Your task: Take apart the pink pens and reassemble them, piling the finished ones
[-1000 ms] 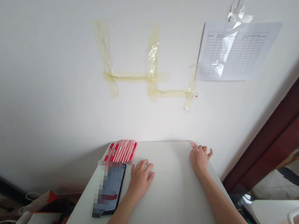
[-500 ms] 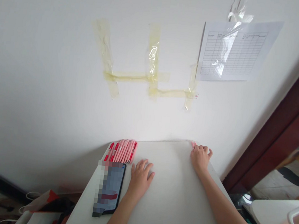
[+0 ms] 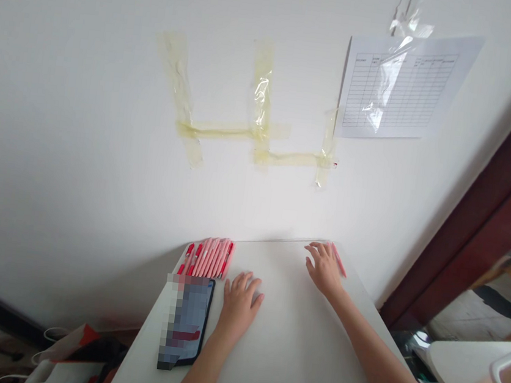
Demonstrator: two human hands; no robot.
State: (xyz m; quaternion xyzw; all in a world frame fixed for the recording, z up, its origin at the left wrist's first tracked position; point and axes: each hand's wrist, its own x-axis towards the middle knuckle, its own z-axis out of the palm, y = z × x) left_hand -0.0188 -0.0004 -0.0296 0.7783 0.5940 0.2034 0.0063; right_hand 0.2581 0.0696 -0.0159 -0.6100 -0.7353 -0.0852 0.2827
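A small white table stands pushed against the wall, and everything on it lies loose on the top. Along the far left edge a pen row sits packed side by side, pink barrels with red ends, pointing towards the wall. Just in front of that row lies a dark phone, face up, at the table's left edge.

The left hand rests palm down on the bare top, just right of the phone and just short of the row; its fingers are a little apart and it grips nothing. The forearm runs straight back to the near edge.

The right hand is out near the far right corner, also palm down, fingers spread and empty. A lone pen lies on the table along the outer edge of that hand (I cannot tell whether skin touches it), angled towards the corner and well apart from the row.

Above, strips of yellowed tape cross the wall, and a ruled sheet hangs to their right.
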